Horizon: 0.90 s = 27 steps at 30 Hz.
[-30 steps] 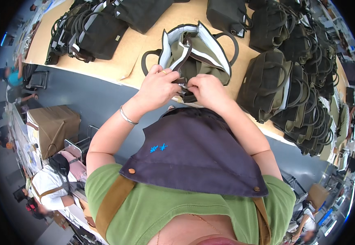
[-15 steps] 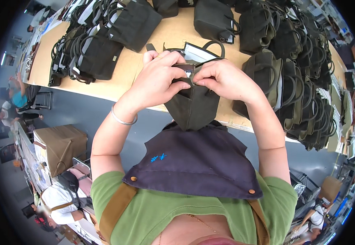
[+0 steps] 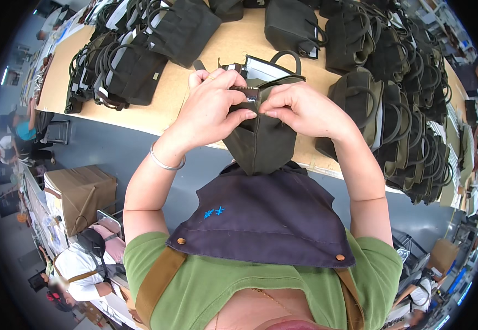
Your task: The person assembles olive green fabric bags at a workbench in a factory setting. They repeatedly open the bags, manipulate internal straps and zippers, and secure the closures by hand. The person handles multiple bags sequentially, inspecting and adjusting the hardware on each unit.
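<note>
A dark olive handbag [image 3: 261,144] is held at the table's near edge, its pointed side toward me. Its top is open, and a white sheet or panel [image 3: 266,69] shows inside beside an upright handle. My left hand [image 3: 209,107] pinches the bag's upper edge near a brass-toothed zipper [image 3: 244,88]. Opposite it, my right hand [image 3: 299,108] pinches the same edge with thumb and fingers, close to the left thumb. What lies between the right fingertips is partly hidden.
The wooden table [image 3: 165,118] bears piled dark bags: a group of bags [image 3: 134,74] at left, another bag [image 3: 291,27] at the back, and stacked bags [image 3: 385,104] at right. A brown-covered box [image 3: 82,198] stands at left, near a seated person in white [image 3: 82,269].
Both hands keep their pinch on the bag's edge. The right fingers have shifted slightly, and the right-hand handle has dropped lower behind them. The whole view has moved a little.
</note>
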Available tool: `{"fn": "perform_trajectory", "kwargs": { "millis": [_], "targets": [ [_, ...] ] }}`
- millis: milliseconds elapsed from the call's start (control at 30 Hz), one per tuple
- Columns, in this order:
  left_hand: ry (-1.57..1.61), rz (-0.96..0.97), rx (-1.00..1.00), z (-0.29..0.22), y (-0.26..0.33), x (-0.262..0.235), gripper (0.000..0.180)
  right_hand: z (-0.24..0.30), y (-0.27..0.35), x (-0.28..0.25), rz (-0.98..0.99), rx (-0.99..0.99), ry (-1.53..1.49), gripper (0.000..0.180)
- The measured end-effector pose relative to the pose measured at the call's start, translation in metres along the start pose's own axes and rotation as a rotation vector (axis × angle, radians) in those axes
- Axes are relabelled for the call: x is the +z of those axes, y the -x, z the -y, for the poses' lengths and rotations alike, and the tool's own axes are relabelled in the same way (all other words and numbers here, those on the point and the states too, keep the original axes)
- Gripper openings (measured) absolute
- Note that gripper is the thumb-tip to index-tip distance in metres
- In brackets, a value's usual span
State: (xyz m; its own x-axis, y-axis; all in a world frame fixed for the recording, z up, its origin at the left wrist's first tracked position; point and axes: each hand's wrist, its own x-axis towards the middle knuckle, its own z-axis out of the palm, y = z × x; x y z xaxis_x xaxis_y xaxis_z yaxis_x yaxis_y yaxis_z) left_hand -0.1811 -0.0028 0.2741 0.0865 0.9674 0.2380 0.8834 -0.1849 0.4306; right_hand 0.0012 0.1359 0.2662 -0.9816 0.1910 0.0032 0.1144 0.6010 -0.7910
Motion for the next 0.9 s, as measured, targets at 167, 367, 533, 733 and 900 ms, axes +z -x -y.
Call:
{"fn": "perform_trajectory", "kwargs": {
  "millis": [167,367,533,733,900],
  "targets": [
    [0.001,0.015,-0.010,-0.001,0.000,-0.002,0.018,-0.007,0.000,0.005,-0.054,-0.089,-0.008,0.014],
    [-0.003,0.021,-0.021,-0.001,0.002,-0.002,0.018,-0.005,0.001,0.006,-0.038,-0.082,-0.029,0.014],
    [0.010,0.009,-0.030,-0.001,0.002,0.000,0.019,-0.004,0.001,0.006,-0.027,-0.075,-0.036,0.014],
    [0.021,0.032,-0.045,-0.004,0.002,-0.002,0.017,0.001,0.001,0.005,-0.003,0.029,-0.197,0.012],
    [0.038,0.042,-0.044,0.000,0.000,-0.001,0.015,0.000,-0.002,0.023,-0.152,0.088,-0.268,0.012]
  ]
}}
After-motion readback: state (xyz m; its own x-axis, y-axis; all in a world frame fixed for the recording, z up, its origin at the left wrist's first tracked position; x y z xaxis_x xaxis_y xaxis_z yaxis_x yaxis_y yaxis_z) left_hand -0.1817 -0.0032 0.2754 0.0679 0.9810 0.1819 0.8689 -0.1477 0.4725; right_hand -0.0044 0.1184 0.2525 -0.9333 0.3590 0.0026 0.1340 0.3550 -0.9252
